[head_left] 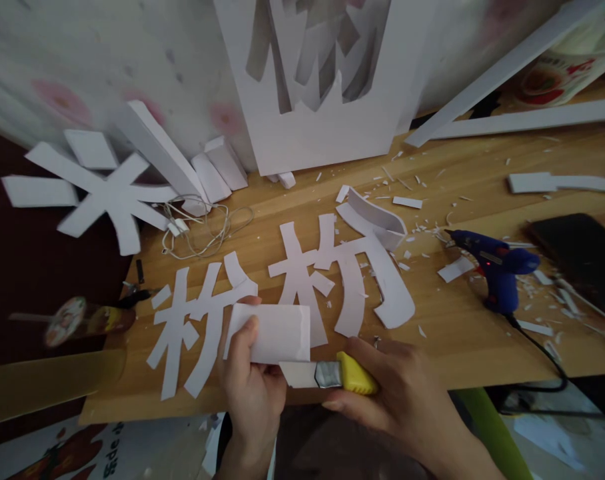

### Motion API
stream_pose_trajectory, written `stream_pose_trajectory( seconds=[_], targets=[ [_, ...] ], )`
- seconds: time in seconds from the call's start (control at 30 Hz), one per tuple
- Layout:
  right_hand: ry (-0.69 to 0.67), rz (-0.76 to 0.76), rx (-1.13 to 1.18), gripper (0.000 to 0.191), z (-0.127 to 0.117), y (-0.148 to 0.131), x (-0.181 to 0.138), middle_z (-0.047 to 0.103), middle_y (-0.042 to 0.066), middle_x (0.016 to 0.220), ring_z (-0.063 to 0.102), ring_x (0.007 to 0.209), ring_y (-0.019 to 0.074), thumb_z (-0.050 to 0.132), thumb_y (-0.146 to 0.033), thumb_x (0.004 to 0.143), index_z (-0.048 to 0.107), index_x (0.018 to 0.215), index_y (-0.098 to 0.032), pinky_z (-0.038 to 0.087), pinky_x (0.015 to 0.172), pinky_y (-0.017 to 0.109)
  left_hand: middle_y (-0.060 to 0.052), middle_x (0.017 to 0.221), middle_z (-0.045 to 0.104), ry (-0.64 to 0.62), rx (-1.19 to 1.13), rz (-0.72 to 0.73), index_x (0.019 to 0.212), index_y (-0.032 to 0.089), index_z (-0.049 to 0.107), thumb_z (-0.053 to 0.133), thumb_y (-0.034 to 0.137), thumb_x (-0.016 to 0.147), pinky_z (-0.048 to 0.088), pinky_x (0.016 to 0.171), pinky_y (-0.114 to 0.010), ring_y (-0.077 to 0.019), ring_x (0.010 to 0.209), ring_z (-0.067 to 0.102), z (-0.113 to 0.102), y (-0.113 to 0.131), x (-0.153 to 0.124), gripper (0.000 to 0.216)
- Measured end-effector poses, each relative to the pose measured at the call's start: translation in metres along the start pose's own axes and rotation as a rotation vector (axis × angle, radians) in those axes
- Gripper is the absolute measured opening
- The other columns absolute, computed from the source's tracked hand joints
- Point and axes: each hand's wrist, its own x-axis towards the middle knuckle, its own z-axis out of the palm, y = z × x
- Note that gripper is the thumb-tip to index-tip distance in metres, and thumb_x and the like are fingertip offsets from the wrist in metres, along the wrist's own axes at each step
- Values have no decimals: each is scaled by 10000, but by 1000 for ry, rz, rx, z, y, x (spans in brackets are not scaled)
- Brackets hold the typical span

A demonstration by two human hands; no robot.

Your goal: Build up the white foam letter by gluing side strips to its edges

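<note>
My left hand (252,373) grips a white foam board piece (280,332) near the table's front edge, thumb on its face. In my right hand (395,383) is a utility knife (352,375) with a yellow handle. Its wide blade (298,375) points left and lies along the lower edge of the piece; whether it cuts in I cannot tell. Just beyond my hands lie flat white cut-out character shapes, a smaller one (170,333) on the left and a larger one (352,287) on the right. A curved white strip (375,217) stands on edge at the larger one's top.
A blue glue gun (497,263) with a black cord rests on the right, by a dark phone (580,260). Scraps litter the wooden table (447,360). A cable (210,233), white foam shapes (110,190) and a cut-out board (327,133) are at the back; a drink cup (90,320) is left.
</note>
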Motion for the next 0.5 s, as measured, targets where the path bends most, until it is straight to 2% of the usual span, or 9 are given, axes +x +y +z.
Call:
stream_pose_trajectory(
  seconds=[0.2, 0.33, 0.5],
  targets=[
    [1, -24, -43, 647, -1, -2, 1, 562, -1, 506, 508, 428, 123, 412, -778, 870, 631, 720, -188, 278, 445, 243, 39, 908, 674, 12, 24, 10, 893, 254, 730, 713, 282, 735, 495, 593, -168, -117, 753, 623, -4, -1, 1, 161],
    [34, -36, -120, 673, -1, -1, 2, 553, 7, 481, 521, 411, 139, 392, -790, 866, 641, 698, -187, 262, 436, 256, 41, 834, 668, -24, 46, 38, 880, 245, 717, 709, 276, 739, 457, 513, -169, -103, 646, 600, -5, 0, 2, 145],
    [16, -52, -172, 696, -3, 0, 4, 584, 23, 511, 566, 432, 154, 373, -787, 876, 654, 707, -173, 273, 448, 265, 42, 705, 634, -15, 53, 2, 827, 232, 699, 689, 257, 711, 406, 434, -163, -105, 569, 577, 0, 4, 1, 119]
  ],
)
